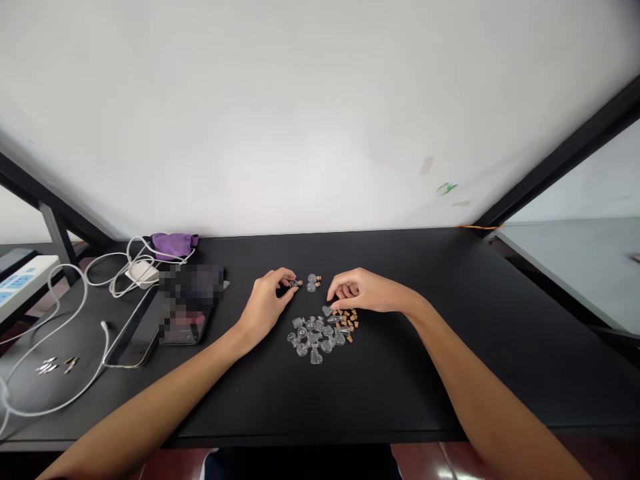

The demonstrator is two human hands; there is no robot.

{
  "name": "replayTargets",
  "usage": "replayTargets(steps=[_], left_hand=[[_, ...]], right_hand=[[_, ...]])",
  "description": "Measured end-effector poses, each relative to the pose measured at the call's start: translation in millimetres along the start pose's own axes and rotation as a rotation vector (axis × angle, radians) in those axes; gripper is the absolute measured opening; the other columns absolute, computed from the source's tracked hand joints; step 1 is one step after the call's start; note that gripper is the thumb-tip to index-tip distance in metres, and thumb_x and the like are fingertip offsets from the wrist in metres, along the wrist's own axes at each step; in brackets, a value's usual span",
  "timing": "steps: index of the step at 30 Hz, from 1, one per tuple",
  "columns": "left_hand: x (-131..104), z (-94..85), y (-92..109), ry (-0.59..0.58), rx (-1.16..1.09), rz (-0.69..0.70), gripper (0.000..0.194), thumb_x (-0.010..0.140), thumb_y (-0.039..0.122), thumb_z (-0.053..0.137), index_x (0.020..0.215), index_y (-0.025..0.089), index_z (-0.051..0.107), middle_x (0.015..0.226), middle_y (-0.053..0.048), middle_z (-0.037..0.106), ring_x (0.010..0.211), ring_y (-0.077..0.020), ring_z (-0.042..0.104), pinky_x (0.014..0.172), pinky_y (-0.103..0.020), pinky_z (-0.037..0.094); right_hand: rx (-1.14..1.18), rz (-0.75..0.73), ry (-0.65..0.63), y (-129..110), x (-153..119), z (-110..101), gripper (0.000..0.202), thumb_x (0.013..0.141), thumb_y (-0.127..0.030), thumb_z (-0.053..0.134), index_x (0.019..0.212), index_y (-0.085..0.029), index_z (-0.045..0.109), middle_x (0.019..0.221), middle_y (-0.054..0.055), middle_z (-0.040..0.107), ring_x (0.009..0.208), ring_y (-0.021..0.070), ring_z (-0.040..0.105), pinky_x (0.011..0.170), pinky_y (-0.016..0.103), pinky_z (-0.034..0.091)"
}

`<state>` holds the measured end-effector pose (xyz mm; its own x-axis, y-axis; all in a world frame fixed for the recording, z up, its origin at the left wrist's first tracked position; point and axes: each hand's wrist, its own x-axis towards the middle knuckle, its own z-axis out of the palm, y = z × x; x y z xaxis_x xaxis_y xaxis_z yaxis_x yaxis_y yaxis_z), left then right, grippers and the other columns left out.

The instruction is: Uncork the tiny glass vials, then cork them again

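Note:
Between the thumb and fingertips of my left hand (267,300) is a tiny glass bottle (294,284) with a cork in its neck, lying low at the table top. Just right of it lie two more corked bottles (312,283). My right hand (363,290) has its fingers curled, with thumb and index tips close together above a heart-shaped glass bottle (327,311). Whether they grip anything is too small to make out. Loose corks (351,319) are scattered under and beside this hand. Nearer to me, several clear uncorked bottles (315,338) of various shapes lie in a cluster.
On the black table (400,393), a smartphone (133,330) and a dark, partly blurred device (185,327) lie to the left. White cables (75,393), a purple pouch (173,245), small metallic pieces (47,367) and a power strip (25,287) are further left. A white wall (320,133) rises behind.

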<state>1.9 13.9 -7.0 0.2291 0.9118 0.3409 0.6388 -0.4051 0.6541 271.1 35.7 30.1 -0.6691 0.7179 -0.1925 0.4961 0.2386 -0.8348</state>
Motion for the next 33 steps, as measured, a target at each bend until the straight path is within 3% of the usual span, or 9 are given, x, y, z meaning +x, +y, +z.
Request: replayTargets(steps=[10,15,22,29,33], left_hand=[[2.0,3.7,-7.8,0.001,-0.113,0.06,0.023,0.086,0.009,0.077,0.104,0.02,0.068,0.093,0.001,0.074,0.083,-0.0157,0.069,0.081,-0.029,0.055],[-1.2,0.7,-1.9,0.036,-0.093,0.185,0.017,0.092,0.01,0.07,0.104,0.021,0.066,0.093,0.0,0.064,0.081,-0.0138,0.062,0.079,-0.027,0.052],[-11.7,-3.2,8.2,-0.16,-0.074,0.325,0.014,0.101,0.015,0.062,0.113,0.022,0.064,0.107,-0.003,0.065,0.093,-0.0163,0.061,0.087,-0.03,0.051],[-10.4,-3.5,8.4,-0.18,-0.09,0.328,0.01,0.103,0.018,0.061,0.111,0.022,0.064,0.107,-0.004,0.066,0.091,-0.0167,0.061,0.087,-0.032,0.052],[-11.9,-4.0,7.4,-0.191,-0.071,0.341,0.023,0.101,0.023,0.066,0.124,0.024,0.064,0.111,-0.004,0.068,0.093,-0.0167,0.063,0.089,-0.033,0.053]], right_hand=[[-0.068,-0.024,0.017,1.4,-0.3,0.3,0.034,0.087,-0.052,0.074,0.091,-0.019,0.079,0.081,0.003,0.061,0.071,0.016,0.053,0.063,0.03,0.042],[-0.069,-0.043,0.074,5.6,3.3,4.3,0.033,0.089,-0.05,0.072,0.089,-0.019,0.079,0.081,0.003,0.061,0.068,0.0148,0.05,0.062,0.03,0.04],[-0.085,-0.05,0.087,7.7,4.8,6.7,0.029,0.089,-0.047,0.072,0.094,-0.018,0.076,0.076,0.001,0.06,0.065,0.0136,0.049,0.059,0.028,0.041],[-0.115,-0.056,0.073,6.4,5.7,7.8,0.024,0.089,-0.041,0.072,0.093,-0.018,0.077,0.08,0.002,0.061,0.067,0.0138,0.051,0.06,0.028,0.042],[-0.047,-0.064,0.113,5.1,5.6,11.0,0.021,0.088,-0.04,0.074,0.09,-0.019,0.077,0.076,0.001,0.059,0.065,0.013,0.048,0.059,0.028,0.039]])
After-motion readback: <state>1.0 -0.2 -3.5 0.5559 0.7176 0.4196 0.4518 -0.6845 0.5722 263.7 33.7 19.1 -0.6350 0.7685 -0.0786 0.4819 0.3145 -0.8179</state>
